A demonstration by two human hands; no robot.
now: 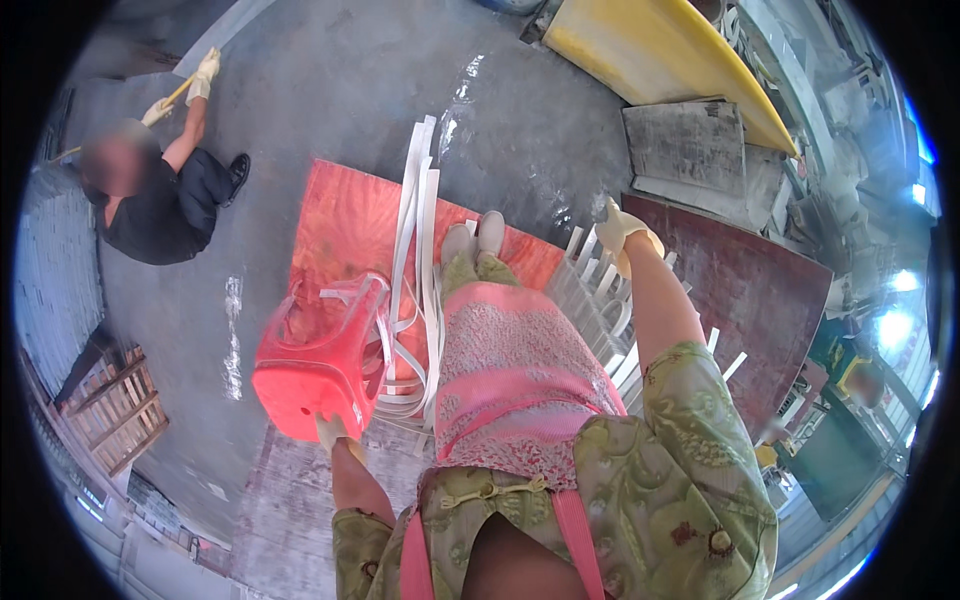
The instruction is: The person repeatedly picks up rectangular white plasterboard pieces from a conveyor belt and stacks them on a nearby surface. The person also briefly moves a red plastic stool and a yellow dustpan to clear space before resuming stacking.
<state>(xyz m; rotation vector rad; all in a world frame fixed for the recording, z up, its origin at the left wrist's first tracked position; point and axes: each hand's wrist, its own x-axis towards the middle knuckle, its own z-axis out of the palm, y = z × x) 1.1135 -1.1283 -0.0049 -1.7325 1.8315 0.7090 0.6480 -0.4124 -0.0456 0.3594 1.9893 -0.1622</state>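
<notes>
Your left hand is clamped on the red plastic stool, lifted beside the loose white strips. Your right hand grips the stacked white strips; sorting looks partly done.

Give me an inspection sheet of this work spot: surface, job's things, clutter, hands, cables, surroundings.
Surface: red board on a wet concrete floor.
Job's things: red plastic stool tipped on its side; long white strips over the board; white slats on the right.
Clutter: grey slabs, dark board, wooden pallet.
Hands: left hand, gloved, grips the stool; right hand, gloved, on the slats.
Cables: nothing seen.
Surroundings: yellow panel; another person crouches upper left with a tool.
</notes>
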